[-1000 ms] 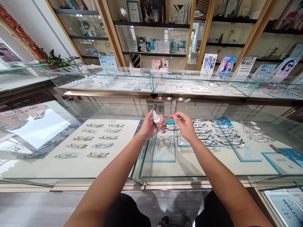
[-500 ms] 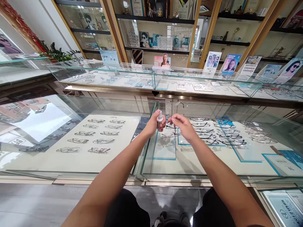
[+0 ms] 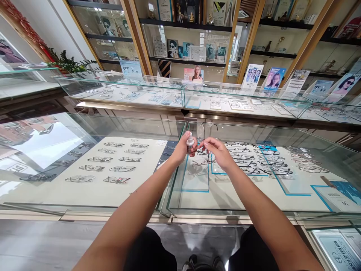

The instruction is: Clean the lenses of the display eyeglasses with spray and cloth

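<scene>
My left hand [image 3: 182, 150] is closed around a small clear bottle with a white cap [image 3: 190, 143], held upright above the glass counter [image 3: 231, 203]. My right hand [image 3: 219, 151] pinches a thin-framed pair of glasses [image 3: 203, 131], whose lens and temple rise just beyond the fingers. The bottle's cap sits right beside the lens, the two hands almost touching. Both forearms reach forward from the bottom of the view.
Under the glass lie rows of eyeglass frames [image 3: 113, 165] on the left and several dark frames [image 3: 254, 160] on the right. A second display case [image 3: 180, 96] runs behind, with poster cards [image 3: 252, 75] on top and shelves beyond.
Both hands moved closer together, bringing the bottle next to the glasses' lens. The view shifted slightly; in the last half second almost nothing moved.
</scene>
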`<action>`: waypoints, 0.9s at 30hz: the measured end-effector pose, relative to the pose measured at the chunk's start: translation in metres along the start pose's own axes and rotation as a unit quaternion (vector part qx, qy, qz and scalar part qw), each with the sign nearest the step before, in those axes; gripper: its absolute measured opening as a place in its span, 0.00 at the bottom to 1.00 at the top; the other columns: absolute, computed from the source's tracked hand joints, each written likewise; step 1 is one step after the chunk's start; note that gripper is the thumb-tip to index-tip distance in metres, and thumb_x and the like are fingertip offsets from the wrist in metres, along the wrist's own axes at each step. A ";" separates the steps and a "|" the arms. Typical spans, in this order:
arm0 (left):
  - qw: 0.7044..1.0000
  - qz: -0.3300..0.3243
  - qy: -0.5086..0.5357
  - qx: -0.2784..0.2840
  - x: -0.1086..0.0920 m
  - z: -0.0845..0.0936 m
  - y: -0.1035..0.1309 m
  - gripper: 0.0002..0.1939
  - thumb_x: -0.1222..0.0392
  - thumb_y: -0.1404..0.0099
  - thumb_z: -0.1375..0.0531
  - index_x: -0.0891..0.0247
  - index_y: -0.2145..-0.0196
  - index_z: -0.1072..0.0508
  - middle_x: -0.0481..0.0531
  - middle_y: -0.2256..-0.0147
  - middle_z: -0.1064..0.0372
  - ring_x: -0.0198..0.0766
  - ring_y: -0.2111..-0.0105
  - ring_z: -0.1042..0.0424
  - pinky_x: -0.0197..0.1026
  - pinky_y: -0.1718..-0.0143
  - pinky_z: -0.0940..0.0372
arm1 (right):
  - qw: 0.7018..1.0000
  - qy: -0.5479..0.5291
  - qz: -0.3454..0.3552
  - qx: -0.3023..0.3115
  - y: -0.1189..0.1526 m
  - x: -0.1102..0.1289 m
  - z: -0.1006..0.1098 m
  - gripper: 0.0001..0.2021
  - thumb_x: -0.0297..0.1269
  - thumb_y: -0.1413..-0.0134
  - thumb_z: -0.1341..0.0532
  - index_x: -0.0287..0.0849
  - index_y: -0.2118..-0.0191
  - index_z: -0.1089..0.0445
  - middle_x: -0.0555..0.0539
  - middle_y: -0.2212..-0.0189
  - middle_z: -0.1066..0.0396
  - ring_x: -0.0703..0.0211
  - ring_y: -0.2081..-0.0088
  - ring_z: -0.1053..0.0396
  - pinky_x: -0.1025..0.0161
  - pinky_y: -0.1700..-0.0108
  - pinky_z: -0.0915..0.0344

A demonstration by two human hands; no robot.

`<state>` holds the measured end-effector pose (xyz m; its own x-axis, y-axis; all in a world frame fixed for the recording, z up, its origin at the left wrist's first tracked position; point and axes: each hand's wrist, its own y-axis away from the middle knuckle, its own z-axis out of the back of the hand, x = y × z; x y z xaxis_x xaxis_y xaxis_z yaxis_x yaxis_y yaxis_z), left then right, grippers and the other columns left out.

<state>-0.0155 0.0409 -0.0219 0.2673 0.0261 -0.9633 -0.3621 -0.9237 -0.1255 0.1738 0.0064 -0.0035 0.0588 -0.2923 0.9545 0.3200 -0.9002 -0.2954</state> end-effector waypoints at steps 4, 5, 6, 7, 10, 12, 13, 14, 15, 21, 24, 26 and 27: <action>0.999 -0.003 -0.033 0.017 0.001 0.000 0.000 0.38 0.21 0.36 0.46 0.60 0.80 0.35 0.46 0.83 0.47 0.31 0.83 0.48 0.38 0.80 0.50 | 0.998 -0.051 -0.005 -0.034 -0.002 -0.002 0.002 0.17 0.56 0.40 0.33 0.47 0.65 0.26 0.47 0.59 0.19 0.55 0.60 0.28 0.59 0.58 0.34; 0.998 -0.006 -0.061 0.020 0.002 0.000 0.000 0.38 0.21 0.35 0.46 0.60 0.80 0.35 0.46 0.83 0.46 0.32 0.83 0.47 0.38 0.80 0.50 | 0.997 -0.071 -0.007 -0.043 -0.003 -0.003 0.003 0.16 0.56 0.40 0.33 0.47 0.65 0.26 0.47 0.59 0.19 0.56 0.60 0.28 0.59 0.59 0.35; 0.995 -0.010 -0.095 0.023 0.003 0.000 0.001 0.38 0.22 0.35 0.46 0.60 0.81 0.34 0.47 0.83 0.45 0.32 0.83 0.46 0.38 0.79 0.49 | 0.994 -0.092 -0.009 -0.052 -0.004 -0.004 0.005 0.15 0.55 0.41 0.32 0.47 0.64 0.25 0.47 0.60 0.19 0.56 0.60 0.29 0.60 0.59 0.36; 0.991 -0.014 -0.131 0.027 0.003 0.000 0.002 0.37 0.23 0.35 0.45 0.61 0.81 0.34 0.47 0.83 0.45 0.32 0.82 0.45 0.38 0.79 0.49 | 0.992 -0.111 -0.012 -0.061 -0.005 -0.005 0.006 0.15 0.54 0.41 0.32 0.47 0.63 0.24 0.47 0.60 0.19 0.57 0.61 0.29 0.60 0.60 0.36; 0.975 -0.020 -0.216 0.044 0.003 -0.001 0.004 0.36 0.28 0.32 0.46 0.61 0.82 0.34 0.49 0.84 0.43 0.32 0.82 0.44 0.39 0.78 0.50 | 0.986 -0.147 -0.016 -0.081 -0.007 -0.006 0.010 0.14 0.53 0.41 0.31 0.48 0.62 0.22 0.48 0.61 0.19 0.59 0.62 0.30 0.61 0.61 0.38; 0.967 -0.023 -0.245 0.059 0.002 -0.002 0.005 0.35 0.30 0.30 0.47 0.61 0.82 0.34 0.49 0.84 0.43 0.33 0.82 0.44 0.40 0.77 0.50 | 0.984 -0.155 -0.017 -0.086 -0.008 -0.006 0.011 0.14 0.53 0.41 0.30 0.48 0.63 0.22 0.48 0.61 0.20 0.59 0.63 0.31 0.61 0.62 0.38; 0.965 -0.024 -0.253 0.065 0.001 -0.003 0.005 0.35 0.31 0.30 0.47 0.61 0.82 0.34 0.49 0.84 0.43 0.33 0.82 0.44 0.41 0.77 0.50 | 0.984 -0.156 -0.017 -0.086 -0.008 -0.006 0.011 0.14 0.54 0.42 0.30 0.48 0.63 0.22 0.48 0.61 0.20 0.59 0.63 0.31 0.61 0.62 0.39; 0.964 -0.023 -0.255 0.068 0.000 -0.004 0.005 0.35 0.31 0.30 0.47 0.61 0.82 0.35 0.49 0.84 0.43 0.33 0.82 0.44 0.41 0.77 0.50 | 0.984 -0.155 -0.017 -0.087 -0.008 -0.005 0.011 0.15 0.54 0.42 0.29 0.47 0.64 0.22 0.48 0.61 0.20 0.59 0.63 0.32 0.61 0.62 0.39; 0.965 -0.021 -0.250 0.071 0.000 -0.004 0.006 0.35 0.30 0.30 0.46 0.61 0.82 0.35 0.49 0.84 0.43 0.33 0.82 0.44 0.41 0.77 0.50 | 0.984 -0.154 -0.017 -0.088 -0.008 -0.004 0.010 0.15 0.54 0.43 0.29 0.47 0.64 0.23 0.48 0.60 0.19 0.59 0.63 0.32 0.61 0.62 0.39; 0.978 -0.070 -0.193 0.031 0.000 0.000 0.004 0.39 0.21 0.34 0.50 0.62 0.78 0.31 0.50 0.79 0.37 0.35 0.78 0.37 0.41 0.73 0.42 | 0.984 -0.154 -0.017 -0.092 -0.008 -0.002 0.010 0.15 0.54 0.44 0.29 0.47 0.64 0.22 0.48 0.62 0.20 0.59 0.64 0.32 0.62 0.63 0.40; 0.975 -0.119 -0.165 -0.084 -0.003 0.014 -0.002 0.37 0.23 0.32 0.49 0.61 0.73 0.29 0.50 0.75 0.34 0.38 0.73 0.33 0.41 0.68 0.37 | 0.982 -0.166 -0.014 -0.091 -0.008 -0.003 0.012 0.14 0.53 0.43 0.29 0.48 0.63 0.22 0.49 0.61 0.20 0.60 0.64 0.32 0.62 0.63 0.39; 0.955 -0.147 -0.175 -0.188 -0.006 0.032 -0.007 0.30 0.30 0.30 0.47 0.60 0.70 0.29 0.51 0.72 0.33 0.38 0.71 0.33 0.41 0.65 0.38 | 0.981 -0.173 -0.017 -0.092 -0.008 -0.003 0.014 0.15 0.54 0.44 0.29 0.48 0.63 0.23 0.49 0.61 0.19 0.60 0.64 0.31 0.62 0.63 0.38; 0.942 -0.149 -0.195 -0.228 -0.007 0.043 -0.011 0.26 0.34 0.30 0.45 0.60 0.69 0.29 0.51 0.70 0.32 0.38 0.70 0.34 0.41 0.65 0.39 | 0.980 -0.176 -0.018 -0.093 -0.009 -0.002 0.015 0.15 0.54 0.45 0.28 0.48 0.63 0.23 0.49 0.61 0.19 0.60 0.65 0.31 0.62 0.64 0.38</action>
<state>-0.0521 0.0672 -0.0240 -0.0846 0.3672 -0.9263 0.1214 -0.9189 -0.3753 0.1847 0.0196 -0.0027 0.3839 -0.1590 0.9096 0.1510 -0.9610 -0.2317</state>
